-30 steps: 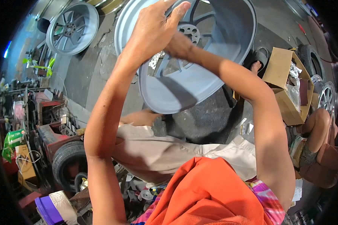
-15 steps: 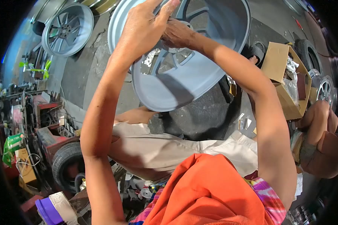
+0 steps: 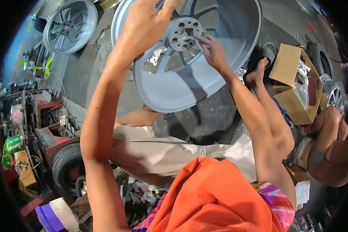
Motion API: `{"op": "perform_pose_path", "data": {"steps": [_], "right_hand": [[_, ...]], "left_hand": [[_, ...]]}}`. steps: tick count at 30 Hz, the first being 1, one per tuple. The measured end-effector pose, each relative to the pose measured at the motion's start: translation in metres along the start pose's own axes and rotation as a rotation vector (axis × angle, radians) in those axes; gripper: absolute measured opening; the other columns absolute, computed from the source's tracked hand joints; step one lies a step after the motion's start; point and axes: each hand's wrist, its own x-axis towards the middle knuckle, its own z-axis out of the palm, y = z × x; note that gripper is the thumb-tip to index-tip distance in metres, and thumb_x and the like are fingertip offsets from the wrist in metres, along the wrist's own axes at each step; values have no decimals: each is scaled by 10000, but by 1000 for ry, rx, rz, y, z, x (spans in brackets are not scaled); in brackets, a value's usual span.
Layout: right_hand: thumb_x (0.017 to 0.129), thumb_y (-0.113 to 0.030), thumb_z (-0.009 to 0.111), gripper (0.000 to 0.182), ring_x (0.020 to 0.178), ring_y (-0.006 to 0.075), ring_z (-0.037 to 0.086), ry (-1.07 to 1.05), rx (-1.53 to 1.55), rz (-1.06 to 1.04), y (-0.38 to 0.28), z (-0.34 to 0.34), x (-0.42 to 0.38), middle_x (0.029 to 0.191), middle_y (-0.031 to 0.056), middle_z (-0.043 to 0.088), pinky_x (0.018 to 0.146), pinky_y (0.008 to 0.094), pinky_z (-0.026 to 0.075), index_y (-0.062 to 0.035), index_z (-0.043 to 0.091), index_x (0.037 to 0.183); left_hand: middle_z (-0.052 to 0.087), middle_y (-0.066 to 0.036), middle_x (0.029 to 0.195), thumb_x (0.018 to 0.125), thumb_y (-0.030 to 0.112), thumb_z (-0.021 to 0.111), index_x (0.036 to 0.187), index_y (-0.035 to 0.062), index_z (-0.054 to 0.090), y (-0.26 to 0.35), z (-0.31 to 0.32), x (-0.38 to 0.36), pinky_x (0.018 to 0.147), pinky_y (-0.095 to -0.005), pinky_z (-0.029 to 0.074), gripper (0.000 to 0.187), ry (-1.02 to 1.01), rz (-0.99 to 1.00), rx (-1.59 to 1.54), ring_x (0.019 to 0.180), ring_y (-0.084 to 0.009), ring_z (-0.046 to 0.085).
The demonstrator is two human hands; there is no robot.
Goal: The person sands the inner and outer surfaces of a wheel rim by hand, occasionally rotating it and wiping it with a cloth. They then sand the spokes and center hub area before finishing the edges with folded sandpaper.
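Note:
A large grey wheel rim [image 3: 170, 91] stands tilted in front of me, with its round hub [image 3: 185, 34] and spokes facing me. My left hand [image 3: 149, 23] is at the rim's upper left edge; its fingertips are cut off by the top of the view, so its grip is unclear. Beside the hub is my right hand [image 3: 210, 49], blurred slightly, with thumb and fingers pinched close together. Whatever those fingers hold, if anything, is too small to make out.
Another grey rim [image 3: 70, 27] lies at the upper left. An opened cardboard box [image 3: 292, 73] with plastic wrapping is on the right, near a tyre [image 3: 319, 60] and a seated person's bent leg [image 3: 328, 123]. A black tyre [image 3: 69, 166] lies at the lower left.
My right hand has moved right and down from beside my left hand, uncovering the hub. The rim has shifted slightly. My left hand has risen a little.

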Motion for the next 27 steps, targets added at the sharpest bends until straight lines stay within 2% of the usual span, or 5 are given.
{"op": "perform_pose_path", "data": {"steps": [4, 10, 13, 20, 27], "right_hand": [[894, -197, 629, 299, 1113, 279, 566, -8, -686, -535, -28, 11, 16, 1149, 33, 633, 845, 433, 492, -178, 717, 1179], [983, -236, 578, 242, 895, 252, 601, -36, -617, -381, -15, 46, 14, 1042, 47, 644, 762, 373, 502, -154, 697, 1177], [1036, -316, 498, 333, 618, 177, 583, -213, 834, 631, -36, 48, 39, 858, 93, 639, 563, 320, 512, -15, 639, 1044], [1051, -286, 517, 249, 658, 182, 563, 247, 1330, 785, -69, 71, 34, 849, 92, 574, 556, 330, 489, -42, 537, 1098], [1055, -276, 496, 261, 654, 143, 557, 241, 1298, 779, -53, 82, 42, 881, 75, 575, 532, 298, 522, -40, 529, 1161]], "left_hand": [[669, -287, 1120, 1017, 289, 543, 1204, -77, 616, 7, -1, 3, 930, -411, 468, 417, 7, 75, 2, 1065, -387, 641], [678, -271, 1106, 1014, 261, 553, 1202, -72, 620, 3, 0, 0, 933, -401, 470, 388, 4, 7, 4, 1054, -370, 645], [674, -274, 1123, 1012, 269, 559, 1216, -73, 616, 8, 3, 2, 948, -400, 465, 402, 17, 49, 8, 1070, -370, 640], [650, -305, 1189, 1017, 310, 549, 1244, -91, 601, -12, 4, 3, 983, -409, 454, 464, 55, 39, 76, 1155, -396, 618], [669, -314, 1123, 1016, 317, 547, 1231, -99, 603, 5, -2, -3, 954, -418, 471, 471, 3, -28, 60, 1090, -404, 647]]}}
